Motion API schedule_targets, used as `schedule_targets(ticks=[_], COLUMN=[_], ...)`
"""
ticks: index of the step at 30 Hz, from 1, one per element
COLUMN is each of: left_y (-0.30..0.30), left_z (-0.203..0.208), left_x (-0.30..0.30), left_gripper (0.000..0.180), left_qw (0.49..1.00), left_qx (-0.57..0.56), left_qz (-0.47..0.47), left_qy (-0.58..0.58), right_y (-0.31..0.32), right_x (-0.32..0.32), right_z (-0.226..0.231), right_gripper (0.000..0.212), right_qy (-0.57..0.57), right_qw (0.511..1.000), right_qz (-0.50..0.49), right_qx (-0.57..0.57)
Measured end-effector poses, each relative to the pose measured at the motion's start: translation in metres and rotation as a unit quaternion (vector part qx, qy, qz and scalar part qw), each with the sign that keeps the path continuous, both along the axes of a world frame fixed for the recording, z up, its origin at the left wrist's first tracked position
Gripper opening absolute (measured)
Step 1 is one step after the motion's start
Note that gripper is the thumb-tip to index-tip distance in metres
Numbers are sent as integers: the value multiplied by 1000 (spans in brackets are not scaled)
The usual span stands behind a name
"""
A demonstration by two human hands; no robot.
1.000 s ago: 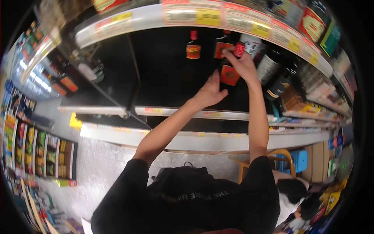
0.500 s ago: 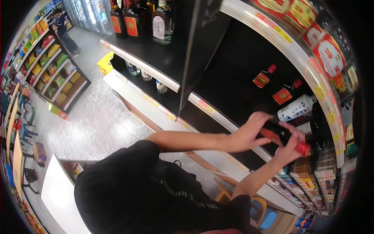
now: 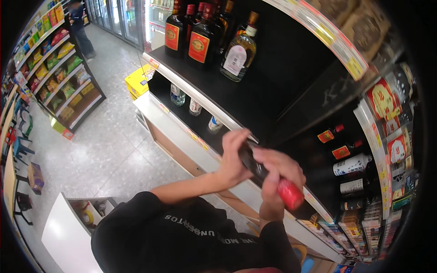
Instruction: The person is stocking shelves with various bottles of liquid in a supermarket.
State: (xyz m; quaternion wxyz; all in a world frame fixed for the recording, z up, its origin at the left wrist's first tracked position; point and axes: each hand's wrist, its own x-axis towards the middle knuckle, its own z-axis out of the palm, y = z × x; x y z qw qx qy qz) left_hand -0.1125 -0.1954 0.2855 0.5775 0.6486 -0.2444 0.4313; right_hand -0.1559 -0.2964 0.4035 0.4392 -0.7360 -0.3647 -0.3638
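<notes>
hands both clamped on one dark bottle (image 3: 255, 164), held flat in front of the chest: left hand (image 3: 233, 160) wraps the body, right hand (image 3: 277, 175) grips the neck just behind the red cap (image 3: 290, 194), which points to 4 o'clock, likely to turn it for a look. black shelf (image 3: 214, 86) edge runs just beyond the knuckles, 10 to 4 o'clock. tall bottles (image 3: 200, 38) stand at 12, more at 3. open floor (image 3: 104, 150) at 9.
</notes>
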Motion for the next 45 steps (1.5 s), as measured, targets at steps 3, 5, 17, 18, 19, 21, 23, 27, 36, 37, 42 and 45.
schedule_targets(ticks=[3, 5, 17, 18, 19, 21, 23, 27, 36, 37, 42, 45], left_y=[34, 52, 83, 85, 86, 91, 94, 98, 98, 98, 95, 93], left_z=[15, 33, 24, 24, 23, 21, 20, 19, 15, 14, 16, 14], left_x=[44, 73, 174, 176, 179, 183, 186, 186, 191, 192, 193, 195], left_gripper=[118, 121, 92, 89, 89, 87, 86, 85, 85, 85, 89, 94], left_qw=[996, 993, 982, 980, 980, 975, 973, 966, 968, 968, 963, 963], left_qx=[8, 57, 105, 110, 109, 129, 136, 153, 169, 170, 189, 194], left_qz=[-21, 21, 107, 103, 102, 96, 96, 84, 100, 100, 109, 129], left_qy=[83, 104, 117, 132, 129, 156, 159, 192, 154, 154, 158, 139], right_y=[36, 52, 99, 100, 99, 104, 106, 111, 111, 112, 106, 108], right_x=[55, 99, 251, 258, 263, 267, 268, 268, 274, 275, 282, 282], right_z=[-4, -7, -7, -9, -12, -11, -10, -9, -13, -13, -15, -18], right_gripper=[8, 9, 21, 22, 23, 25, 26, 28, 28, 28, 34, 40], right_qy=[0, -19, 104, 114, 123, 133, 142, 151, 177, 177, 193, 174], right_qw=[998, 994, 962, 959, 956, 952, 946, 936, 932, 931, 922, 930], right_qz=[-35, -42, -207, -225, -244, -253, -272, -308, -308, -307, -331, -313], right_qx=[54, 98, 144, 127, 110, 105, 102, 84, 79, 80, 54, 79])
